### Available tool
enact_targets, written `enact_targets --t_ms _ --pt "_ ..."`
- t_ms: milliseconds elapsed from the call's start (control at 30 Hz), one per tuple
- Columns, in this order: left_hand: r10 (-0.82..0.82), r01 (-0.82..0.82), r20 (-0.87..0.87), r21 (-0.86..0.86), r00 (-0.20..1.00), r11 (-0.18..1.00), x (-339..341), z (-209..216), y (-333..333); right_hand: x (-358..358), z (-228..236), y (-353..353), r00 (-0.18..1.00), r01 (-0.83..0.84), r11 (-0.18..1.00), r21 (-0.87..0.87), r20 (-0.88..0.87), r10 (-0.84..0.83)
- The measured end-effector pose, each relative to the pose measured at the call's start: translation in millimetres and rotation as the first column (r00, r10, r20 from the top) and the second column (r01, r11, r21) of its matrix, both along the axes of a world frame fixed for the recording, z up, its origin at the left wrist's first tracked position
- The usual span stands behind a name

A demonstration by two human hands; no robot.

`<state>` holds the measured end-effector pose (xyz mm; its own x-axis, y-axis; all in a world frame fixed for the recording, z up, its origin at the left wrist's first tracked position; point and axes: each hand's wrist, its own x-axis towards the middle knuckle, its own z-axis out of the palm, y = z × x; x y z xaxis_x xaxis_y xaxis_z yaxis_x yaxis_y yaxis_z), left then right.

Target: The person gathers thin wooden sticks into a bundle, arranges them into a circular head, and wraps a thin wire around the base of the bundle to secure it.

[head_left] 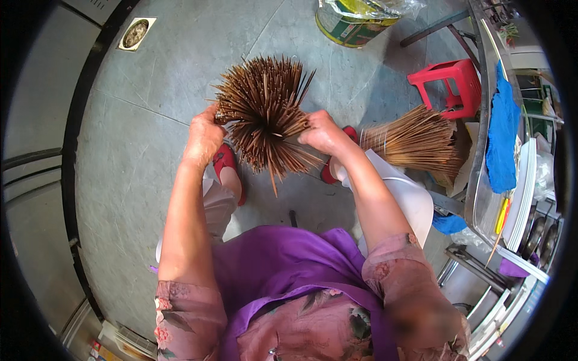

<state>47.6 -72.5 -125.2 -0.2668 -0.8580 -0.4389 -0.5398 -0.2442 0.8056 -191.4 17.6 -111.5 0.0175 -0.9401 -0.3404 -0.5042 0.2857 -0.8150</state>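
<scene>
Between my two hands is a large bundle of thin brown wooden sticks, its ends fanned out toward me. My left hand grips the bundle's left side, with the fingers partly hidden behind the sticks. My right hand is closed at its right side, the fingertips against the sticks. A second bundle of similar, lighter sticks lies to the right of my right hand, tied round near its narrow end.
A red plastic stool lies at the right. Beyond my hands stands a green and yellow tin with clear plastic over it. A table at the right edge holds a blue cloth and a yellow-handled tool. A floor drain is at far left.
</scene>
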Motion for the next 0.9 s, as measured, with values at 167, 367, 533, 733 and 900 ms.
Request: enact_targets --t_ms 167,367,533,733,900 --pt "0.011 -0.011 0.002 0.042 1.0 0.999 9 42 6 -26 -22 25 0.946 0.142 0.99 0.002 -0.295 -0.135" --pt "0.239 -0.241 0.05 0.024 0.97 0.97 27 37 4 -29 -41 69 0.523 0.711 0.566 0.417 0.223 -0.822" --pt "0.53 -0.516 -0.102 0.134 0.842 0.846 25 31 5 -20 -77 105 0.304 0.614 0.415 0.672 0.283 -0.91" --pt "0.67 -0.56 -0.261 0.387 0.695 0.732 13 21 -16 28 -72 86 0.891 0.392 0.871 0.298 0.112 -0.439" --pt "0.545 -0.476 -0.393 0.267 0.74 0.838 -12 13 -14 61 -17 22 0.778 0.45 0.801 0.395 0.267 -0.568"
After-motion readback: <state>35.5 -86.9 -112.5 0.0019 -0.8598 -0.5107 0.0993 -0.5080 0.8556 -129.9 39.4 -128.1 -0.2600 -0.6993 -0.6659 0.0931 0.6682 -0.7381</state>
